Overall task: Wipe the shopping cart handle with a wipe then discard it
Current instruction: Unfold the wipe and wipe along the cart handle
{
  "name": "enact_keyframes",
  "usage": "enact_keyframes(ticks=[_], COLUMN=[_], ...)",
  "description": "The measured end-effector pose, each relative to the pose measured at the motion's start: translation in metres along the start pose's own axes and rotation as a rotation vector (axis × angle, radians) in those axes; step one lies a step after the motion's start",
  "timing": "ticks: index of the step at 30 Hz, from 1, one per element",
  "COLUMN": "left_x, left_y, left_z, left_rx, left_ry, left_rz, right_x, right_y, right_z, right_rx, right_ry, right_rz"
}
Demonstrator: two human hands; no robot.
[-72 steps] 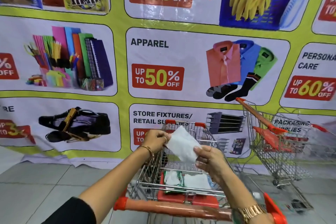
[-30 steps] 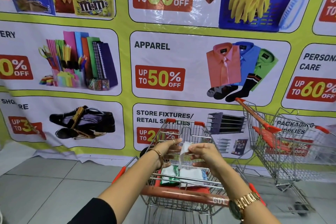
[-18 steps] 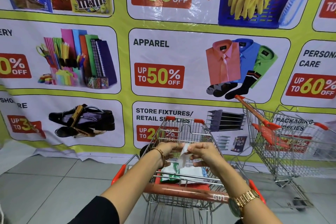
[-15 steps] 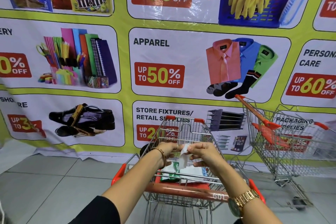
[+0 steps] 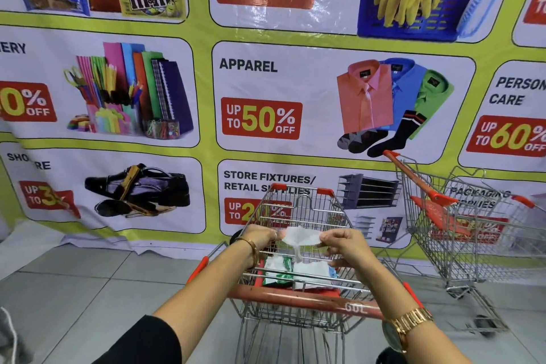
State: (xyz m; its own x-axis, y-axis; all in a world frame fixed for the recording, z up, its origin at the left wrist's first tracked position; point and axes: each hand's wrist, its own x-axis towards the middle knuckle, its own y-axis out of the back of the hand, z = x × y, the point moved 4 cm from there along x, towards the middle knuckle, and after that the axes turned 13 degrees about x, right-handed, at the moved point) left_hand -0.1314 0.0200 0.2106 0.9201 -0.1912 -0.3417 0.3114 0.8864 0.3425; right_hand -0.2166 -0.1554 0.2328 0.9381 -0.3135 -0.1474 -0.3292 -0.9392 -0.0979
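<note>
- Lower centre of the frame: left hand (image 5: 260, 238) and right hand (image 5: 344, 244) each pinch one end of a white wipe (image 5: 301, 237), stretched between them.
- The wipe hangs above the cart's child seat, beyond the red handle (image 5: 295, 300).
- A wipes packet (image 5: 279, 272) lies in the seat below.
- A second cart (image 5: 461, 224) stands at right.
</note>
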Motion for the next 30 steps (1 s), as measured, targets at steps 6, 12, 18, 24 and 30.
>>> enact_keyframes(ticks=[6, 12, 18, 24, 30], left_x=[-0.016, -0.027, -0.046, -0.046, -0.044], left_y=[0.016, 0.024, 0.020, 0.005, -0.012], left_z=[-0.008, -0.027, -0.043, -0.052, -0.045], left_rx=[0.021, 0.047, 0.288, 0.630, 0.848], left_ry=[-0.108, -0.158, -0.097, -0.105, -0.146], left_rz=[-0.002, 0.004, -0.034, 0.197, 0.402], right_x=[-0.014, -0.032, -0.044, -0.043, -0.038], right_y=[0.028, 0.046, 0.056, 0.053, 0.045], right_z=[0.000, 0.006, 0.017, 0.038, 0.048], right_rx=[-0.077, -0.108, -0.334, -0.609, -0.922], right_ry=[0.050, 0.045, -0.010, -0.064, 0.011], right_rz=[0.120, 0.134, 0.014, 0.071, 0.426])
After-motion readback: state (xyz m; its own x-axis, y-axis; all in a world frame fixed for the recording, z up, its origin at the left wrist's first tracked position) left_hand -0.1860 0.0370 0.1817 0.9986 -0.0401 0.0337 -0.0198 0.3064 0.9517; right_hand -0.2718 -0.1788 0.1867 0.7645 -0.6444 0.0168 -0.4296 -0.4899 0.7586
